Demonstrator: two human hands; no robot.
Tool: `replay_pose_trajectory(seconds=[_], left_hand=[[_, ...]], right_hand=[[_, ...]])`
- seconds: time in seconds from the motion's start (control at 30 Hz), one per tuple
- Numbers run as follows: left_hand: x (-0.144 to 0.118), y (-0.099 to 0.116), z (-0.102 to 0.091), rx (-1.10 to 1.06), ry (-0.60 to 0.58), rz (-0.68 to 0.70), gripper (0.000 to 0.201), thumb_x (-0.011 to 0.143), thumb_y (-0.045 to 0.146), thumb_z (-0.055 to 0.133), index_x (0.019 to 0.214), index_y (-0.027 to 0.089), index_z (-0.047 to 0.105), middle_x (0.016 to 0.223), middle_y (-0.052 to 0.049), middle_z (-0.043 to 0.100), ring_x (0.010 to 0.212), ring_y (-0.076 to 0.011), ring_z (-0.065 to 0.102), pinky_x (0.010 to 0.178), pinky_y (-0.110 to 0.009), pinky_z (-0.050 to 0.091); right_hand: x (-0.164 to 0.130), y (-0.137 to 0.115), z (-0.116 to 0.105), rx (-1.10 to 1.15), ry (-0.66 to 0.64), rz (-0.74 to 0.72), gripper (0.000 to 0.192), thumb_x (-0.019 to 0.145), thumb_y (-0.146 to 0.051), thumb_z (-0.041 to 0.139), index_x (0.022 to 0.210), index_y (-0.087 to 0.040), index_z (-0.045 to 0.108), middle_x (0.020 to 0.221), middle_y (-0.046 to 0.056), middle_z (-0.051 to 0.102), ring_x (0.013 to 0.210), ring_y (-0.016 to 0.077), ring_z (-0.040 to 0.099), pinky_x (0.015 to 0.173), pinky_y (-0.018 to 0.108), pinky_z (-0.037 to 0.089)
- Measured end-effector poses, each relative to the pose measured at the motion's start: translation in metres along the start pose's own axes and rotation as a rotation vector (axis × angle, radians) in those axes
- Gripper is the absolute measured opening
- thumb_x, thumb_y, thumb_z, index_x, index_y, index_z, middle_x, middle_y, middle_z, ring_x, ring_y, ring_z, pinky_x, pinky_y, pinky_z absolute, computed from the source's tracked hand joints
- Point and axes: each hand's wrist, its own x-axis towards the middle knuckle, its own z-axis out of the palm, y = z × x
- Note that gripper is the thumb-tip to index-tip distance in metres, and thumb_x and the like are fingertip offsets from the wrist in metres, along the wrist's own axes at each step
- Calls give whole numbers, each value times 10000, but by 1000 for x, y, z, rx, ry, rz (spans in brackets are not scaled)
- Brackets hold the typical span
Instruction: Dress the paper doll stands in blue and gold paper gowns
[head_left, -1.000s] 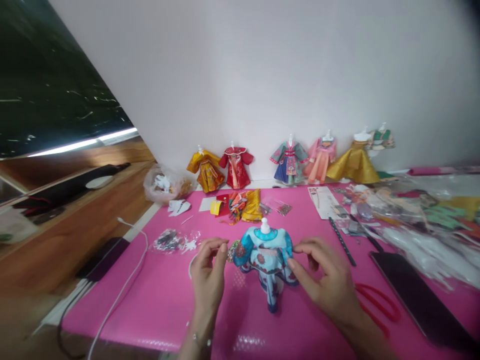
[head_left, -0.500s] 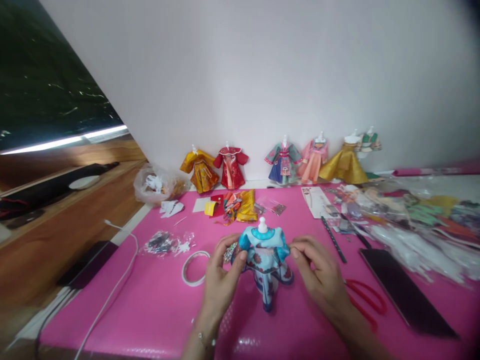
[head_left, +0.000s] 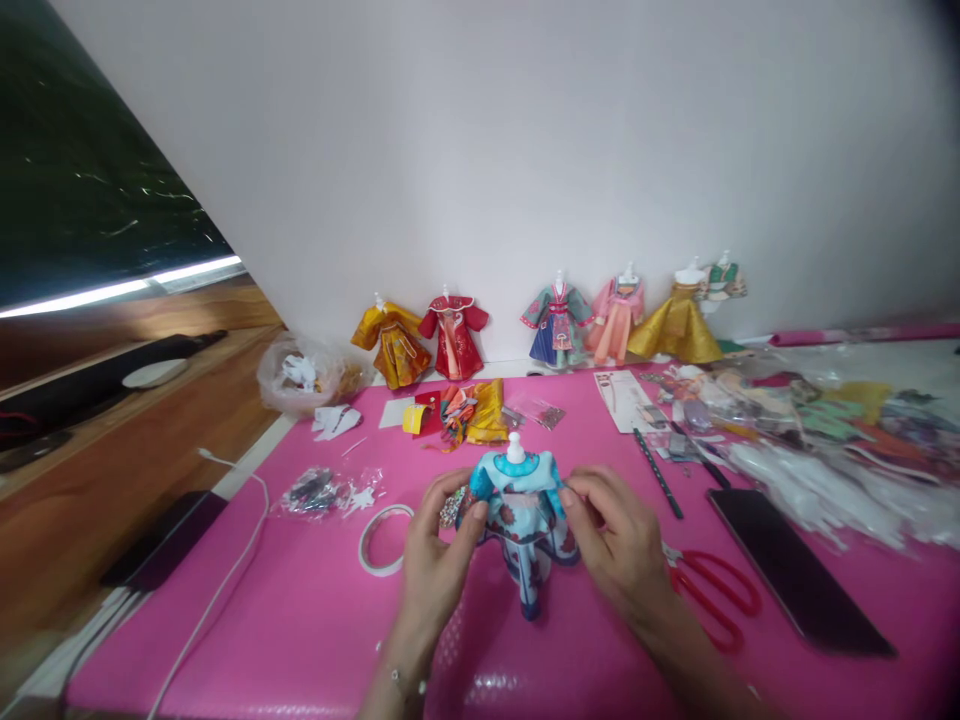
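A small blue and white doll dress (head_left: 519,515) with dark red flowers stands upright on a white mannequin, whose neck knob (head_left: 514,449) pokes out of the collar. My left hand (head_left: 435,565) pinches the sleeve on the dress's left side between thumb and fingers. On the other side, my right hand (head_left: 619,535) has thumb and forefinger closed on the opposite sleeve. A roll of white tape (head_left: 367,560) lies just left of my left hand. Red-handled scissors (head_left: 720,590) lie beside my right wrist, their blades partly hidden by it.
Several dressed mini mannequins, among them a red robe (head_left: 454,340) and a gold skirt (head_left: 679,325), line the wall. A black phone (head_left: 799,570), a pen (head_left: 658,473) and heaped fabric pieces (head_left: 840,425) lie right. A plastic bag (head_left: 304,375) and white cable (head_left: 247,555) are left.
The whole view has shifted slightly. My right hand has moved inward against the sleeve, and more of the scissors shows. My left hand keeps its hold.
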Motion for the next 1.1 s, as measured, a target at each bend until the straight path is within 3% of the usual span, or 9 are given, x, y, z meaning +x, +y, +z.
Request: replay_pose_trajectory(seconds=[0.17,0.3,0.43,0.53,0.8,0.87,0.97,1.1], left_hand=[[2,-1,1,7,-13,10,238,881,329,636,1078,196,649,1095,-81,677,1065,-242,604,948,-351,445],[2,-1,1,9,0,1,243,873,336,639,1069,192,645,1072,-79,680,1040,-240,610,927,-345,454],[1,-1,2,18,1,-5,251,869,347,638,1062,186,646,1059,-81,682,1033,-244,613,930,-357,454],[1,-2,1,27,14,-12,257,860,344,650,1063,188,648,1066,-83,686,1043,-250,615,939,-366,453],[0,-7,-3,69,27,13,261,860,336,660,1081,197,652,1087,-85,690,1063,-253,621,945,-374,464],[0,-1,-4,113,78,68,297,861,329,663,1134,216,635,1165,-89,667,1141,-260,589,995,-393,438],[5,20,-2,188,114,222,303,877,299,648,1174,249,615,1231,-78,636,1207,-256,548,1034,-398,406],[20,55,5,314,64,348,258,862,287,668,1113,246,626,1124,-52,671,1089,-237,591,946,-362,438]], right_hand=[[-4,6,-6,14,-24,29,167,974,-185,457,906,-200,609,876,38,584,776,154,589,664,281,434],[-13,9,-8,-5,-17,11,117,915,-231,573,1021,-203,616,929,40,581,730,150,558,624,278,430],[-17,12,-2,-56,-32,13,189,832,-281,692,977,-201,600,902,33,576,677,149,523,583,275,424],[-16,14,5,-89,-17,20,38,893,-230,609,874,-201,593,852,26,575,653,137,528,568,260,420],[-16,20,6,-43,4,2,157,938,-191,553,782,-199,574,777,16,577,632,126,539,569,247,435],[-17,19,3,-55,11,-14,50,911,-217,609,871,-195,629,817,23,593,592,117,505,544,250,434],[-16,15,-3,-62,19,-28,232,867,-245,665,1092,-190,639,876,36,596,557,114,450,533,267,446],[-15,10,-11,-17,21,-24,243,878,-200,614,1121,-190,618,881,36,569,576,121,450,556,282,460]])
